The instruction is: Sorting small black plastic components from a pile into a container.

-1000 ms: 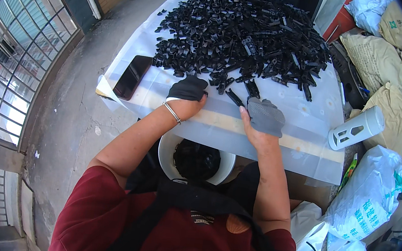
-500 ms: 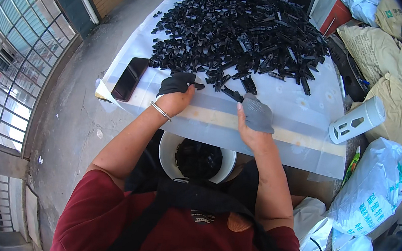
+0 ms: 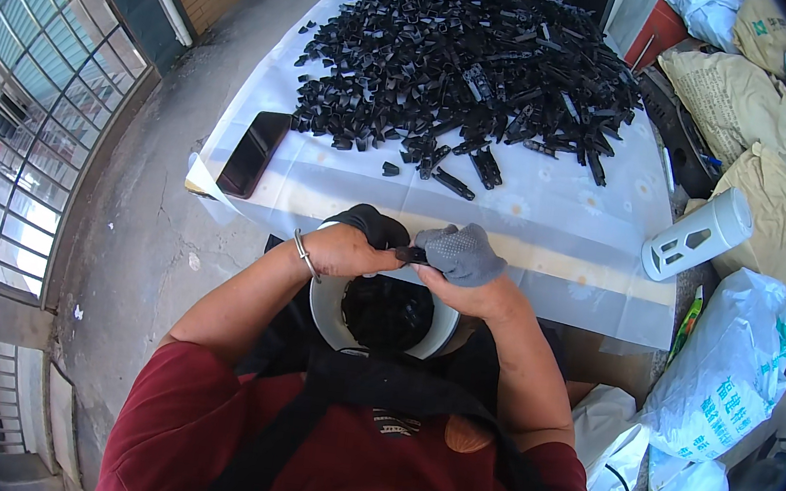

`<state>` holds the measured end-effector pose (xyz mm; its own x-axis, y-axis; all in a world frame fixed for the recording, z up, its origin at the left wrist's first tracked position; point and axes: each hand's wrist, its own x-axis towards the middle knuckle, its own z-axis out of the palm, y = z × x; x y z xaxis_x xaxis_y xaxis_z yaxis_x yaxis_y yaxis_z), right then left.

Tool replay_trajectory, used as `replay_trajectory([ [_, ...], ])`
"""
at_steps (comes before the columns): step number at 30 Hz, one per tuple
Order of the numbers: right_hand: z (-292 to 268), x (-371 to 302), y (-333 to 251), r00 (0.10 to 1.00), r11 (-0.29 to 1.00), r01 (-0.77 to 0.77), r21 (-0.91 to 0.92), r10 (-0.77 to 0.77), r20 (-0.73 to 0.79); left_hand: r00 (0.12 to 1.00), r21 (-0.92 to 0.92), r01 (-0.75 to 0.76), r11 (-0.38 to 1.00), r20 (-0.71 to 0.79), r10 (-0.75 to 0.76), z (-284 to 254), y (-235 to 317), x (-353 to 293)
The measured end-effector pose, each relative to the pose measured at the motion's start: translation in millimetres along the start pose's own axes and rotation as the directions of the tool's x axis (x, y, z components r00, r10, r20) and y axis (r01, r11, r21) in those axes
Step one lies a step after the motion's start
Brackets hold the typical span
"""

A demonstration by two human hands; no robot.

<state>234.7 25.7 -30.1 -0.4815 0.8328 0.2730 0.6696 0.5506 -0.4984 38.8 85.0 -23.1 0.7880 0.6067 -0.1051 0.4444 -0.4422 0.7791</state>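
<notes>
My left hand (image 3: pixel 354 247), in a black half-finger glove with a silver bangle at the wrist, meets my right hand (image 3: pixel 464 269) above the bucket, near the table's front edge. The right one wears a grey dotted glove. Both hands are closed, their fingertips pinching a small black plastic part (image 3: pixel 411 255) between them; fingers hide much of its shape. Beneath them, a white bucket (image 3: pixel 450 327) holds black pieces (image 3: pixel 384 315). Just beyond the hands, a long black part (image 3: pixel 452 185) and a small black piece (image 3: pixel 391 169) lie on the table cover.
A large heap of black plastic parts (image 3: pixel 464 68) covers the far table (image 3: pixel 599 241). At the table's left edge lies a phone (image 3: pixel 255 155); a white cylindrical container (image 3: pixel 703 235) stands at the right. Stuffed sacks (image 3: pixel 723 355) line the right side. Barred windows (image 3: pixel 28 103) are at left.
Both hands have drawn back from the front of the heap toward me. They have come together above the bucket, with a black part between their fingers.
</notes>
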Motion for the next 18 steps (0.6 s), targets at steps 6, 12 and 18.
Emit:
replay_trajectory([
  [6,4.0,1.4,-0.7,0.985,0.996,0.024,0.088,-0.008,-0.171,0.987,-0.008,-0.107,0.994,-0.122,0.106,2.7,-7.0,0.8],
  [12,15.2,2.0,-3.2,0.970,0.994,-0.109,0.000,0.106,-0.221,0.985,-0.412,-0.064,0.909,-0.173,-0.009,16.7,5.2,-1.0],
  [18,-2.0,-4.2,-10.9,0.916,0.998,-0.064,0.028,0.070,-0.394,0.893,-0.392,0.124,0.911,-0.356,-0.275,21.3,8.4,1.3],
])
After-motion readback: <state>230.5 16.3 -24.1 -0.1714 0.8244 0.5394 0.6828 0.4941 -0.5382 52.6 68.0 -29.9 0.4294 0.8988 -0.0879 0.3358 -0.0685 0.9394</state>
